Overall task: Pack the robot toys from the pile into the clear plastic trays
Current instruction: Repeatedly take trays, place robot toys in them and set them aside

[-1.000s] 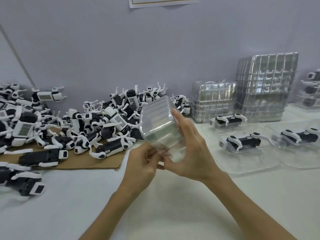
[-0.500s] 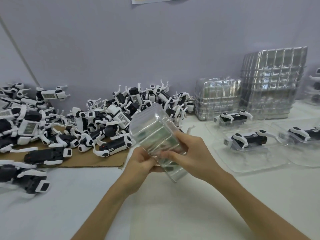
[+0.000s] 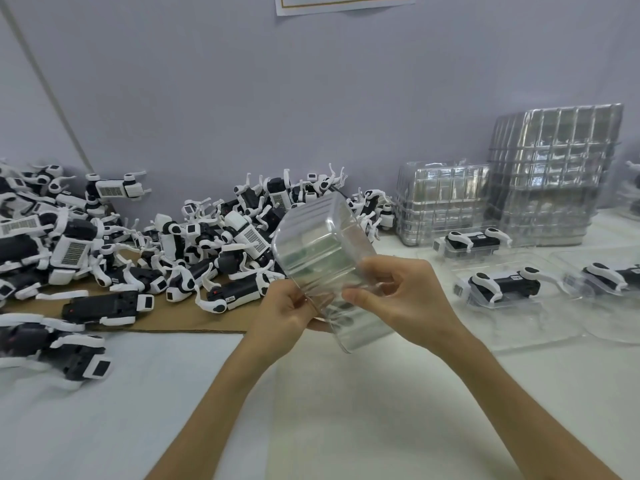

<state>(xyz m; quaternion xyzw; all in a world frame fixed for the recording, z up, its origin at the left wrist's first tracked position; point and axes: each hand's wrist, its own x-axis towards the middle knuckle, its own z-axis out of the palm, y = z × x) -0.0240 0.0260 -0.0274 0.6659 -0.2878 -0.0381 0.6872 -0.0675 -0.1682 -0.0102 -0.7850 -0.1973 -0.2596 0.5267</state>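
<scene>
I hold a clear plastic tray tilted up above the table's middle. My left hand pinches its lower left edge. My right hand grips its right side with curled fingers. A pile of black-and-white robot toys lies on brown cardboard to the left and behind the tray. On the right, robot toys sit in clear trays laid flat on the table.
Two stacks of clear trays stand against the wall at the back right. Loose robot toys lie at the left edge of the white table. A sheet of paper hangs on the wall.
The tray has tipped lower and shifted slightly left in my hands. My right hand moved from the tray's back to its right side, fingers curling round the edge.
</scene>
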